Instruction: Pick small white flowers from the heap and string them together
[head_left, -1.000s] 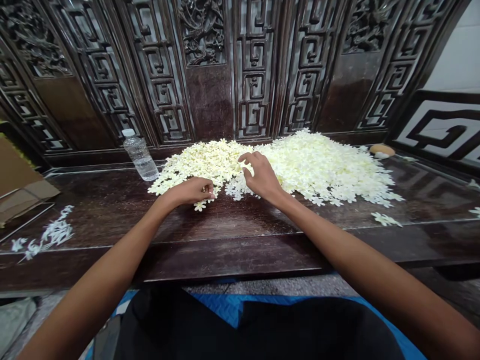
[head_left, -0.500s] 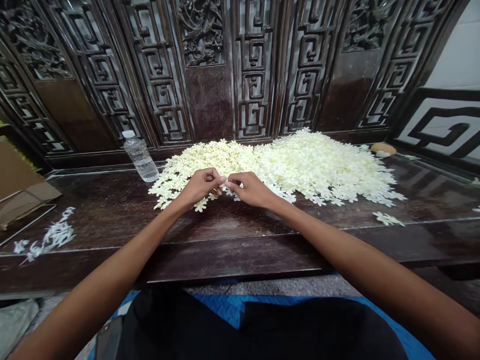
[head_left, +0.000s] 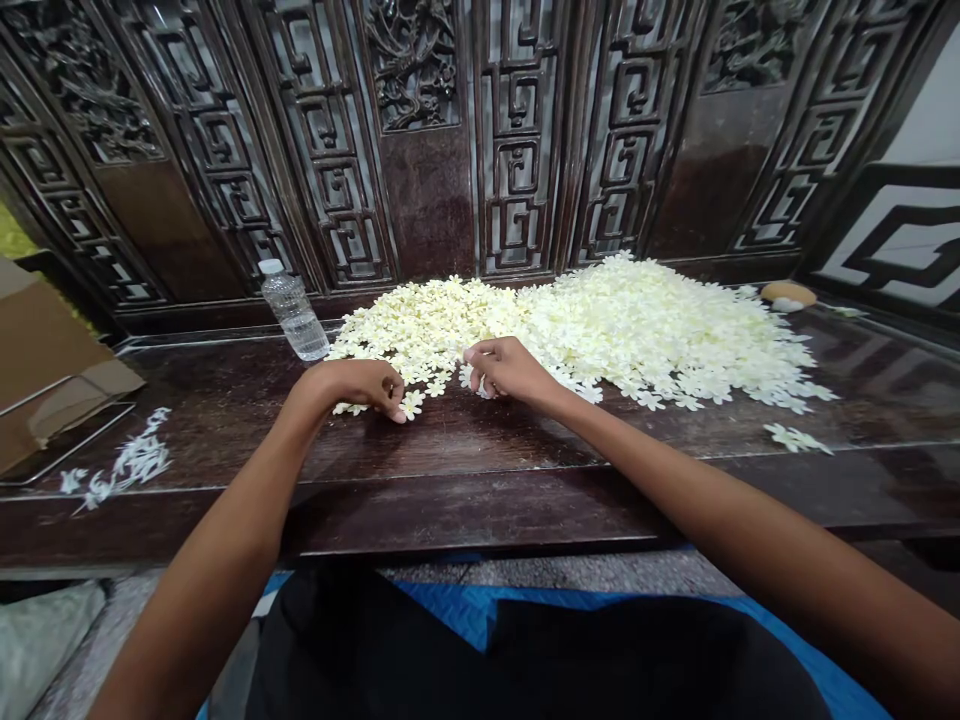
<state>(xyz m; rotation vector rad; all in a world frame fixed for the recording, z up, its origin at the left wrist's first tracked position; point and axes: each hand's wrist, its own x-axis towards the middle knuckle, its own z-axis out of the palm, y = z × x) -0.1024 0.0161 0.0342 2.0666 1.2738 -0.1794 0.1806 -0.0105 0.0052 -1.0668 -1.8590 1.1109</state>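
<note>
A broad heap of white and pale yellow flowers (head_left: 660, 330) lies along the back of the dark wooden bench. At its front left edge my left hand (head_left: 364, 384) points down, thumb and fingers pinched at the rim of a single white flower (head_left: 412, 404). To the right, my right hand (head_left: 510, 370) hovers at the front of the heap with its fingers curled together. White petals show beside and below those fingertips; whatever they grip is too small to make out. The hands are apart.
A clear plastic bottle (head_left: 295, 312) stands left of the heap. White slender pieces (head_left: 133, 462) and a cardboard box (head_left: 45, 365) are at far left. A few flowers (head_left: 796, 438) lie front right, a tan rounded object (head_left: 787, 293) behind. Carved wooden panels (head_left: 427, 200) rise behind.
My hands have parted from where they met. The left has dropped down and left to a flower at the heap's edge; the right stays near its place. The view has shifted slightly.
</note>
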